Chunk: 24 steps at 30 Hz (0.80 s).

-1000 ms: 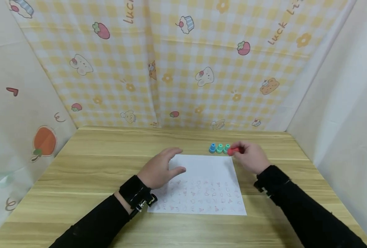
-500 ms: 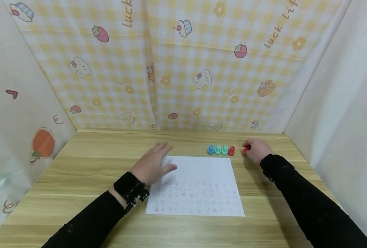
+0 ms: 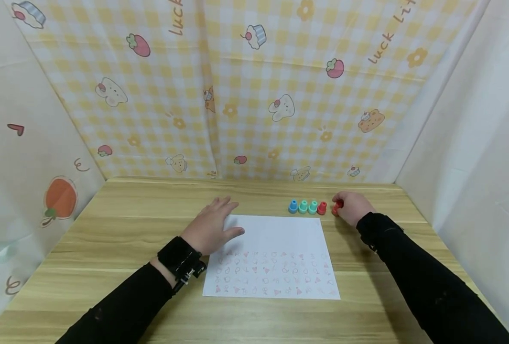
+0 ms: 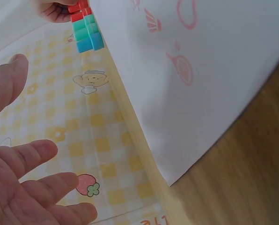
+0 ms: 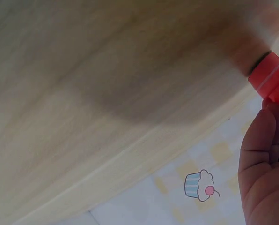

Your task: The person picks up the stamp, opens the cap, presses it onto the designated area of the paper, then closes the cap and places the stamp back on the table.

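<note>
Left hand (image 3: 211, 227) at the far left corner of the white paper sheet with pink marks (image 3: 276, 239): fingers extended and apart, thumb pointing right, gripping nothing; contact with the paper cannot be told. Along the far right of the sheet, near the far edge of the wood-grain desk (image 3: 151, 200), stand a blue flared plastic peg (image 3: 293, 207), two mint-green pegs (image 3: 303, 207) and a red peg (image 3: 321, 208). Right hand (image 3: 354, 208), fingers curled, pinches a second red flared peg (image 3: 335, 209) just right of that row, toward the desk's far right corner.

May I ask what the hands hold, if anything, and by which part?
The right hand holds a red piece by its narrower end; the left hand, nothing.
</note>
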Motion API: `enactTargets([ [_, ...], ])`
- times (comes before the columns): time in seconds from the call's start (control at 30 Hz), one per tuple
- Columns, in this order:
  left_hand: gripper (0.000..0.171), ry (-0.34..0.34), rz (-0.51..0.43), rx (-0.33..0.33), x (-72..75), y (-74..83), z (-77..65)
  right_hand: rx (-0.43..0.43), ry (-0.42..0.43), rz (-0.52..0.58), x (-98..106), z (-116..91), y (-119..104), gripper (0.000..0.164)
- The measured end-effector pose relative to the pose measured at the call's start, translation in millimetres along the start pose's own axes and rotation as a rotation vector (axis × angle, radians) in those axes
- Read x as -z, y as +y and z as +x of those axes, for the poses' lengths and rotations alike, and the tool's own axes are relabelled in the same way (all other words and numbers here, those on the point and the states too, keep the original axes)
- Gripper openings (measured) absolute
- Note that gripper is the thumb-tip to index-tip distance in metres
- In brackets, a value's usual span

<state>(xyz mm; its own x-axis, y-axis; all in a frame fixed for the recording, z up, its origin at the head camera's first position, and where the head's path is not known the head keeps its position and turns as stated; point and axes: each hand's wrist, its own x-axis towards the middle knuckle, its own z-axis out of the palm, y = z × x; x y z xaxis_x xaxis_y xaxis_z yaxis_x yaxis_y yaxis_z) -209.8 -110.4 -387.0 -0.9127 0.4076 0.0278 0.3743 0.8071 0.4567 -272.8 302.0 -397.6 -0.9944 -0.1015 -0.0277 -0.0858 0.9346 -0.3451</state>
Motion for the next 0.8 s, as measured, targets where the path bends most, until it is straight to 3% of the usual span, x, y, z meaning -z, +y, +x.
enactTargets([
  [0.33, 0.077, -0.008, -0.001, 0.004, -1.0, 1.8, 0.5, -0.006, -0.012, 0.016, -1, -1, -2, 0.029],
  [0.6, 0.077, -0.011, -0.005, 0.008, -0.6, 2.6, 0.5, -0.015, -0.043, 0.042, 6, -6, -4, 0.044],
  [0.8, 0.077, -0.007, -0.007, 0.016, 1.0, 3.8, 0.1, 0.127, 0.006, -0.079, 2, -2, -11, 0.040],
])
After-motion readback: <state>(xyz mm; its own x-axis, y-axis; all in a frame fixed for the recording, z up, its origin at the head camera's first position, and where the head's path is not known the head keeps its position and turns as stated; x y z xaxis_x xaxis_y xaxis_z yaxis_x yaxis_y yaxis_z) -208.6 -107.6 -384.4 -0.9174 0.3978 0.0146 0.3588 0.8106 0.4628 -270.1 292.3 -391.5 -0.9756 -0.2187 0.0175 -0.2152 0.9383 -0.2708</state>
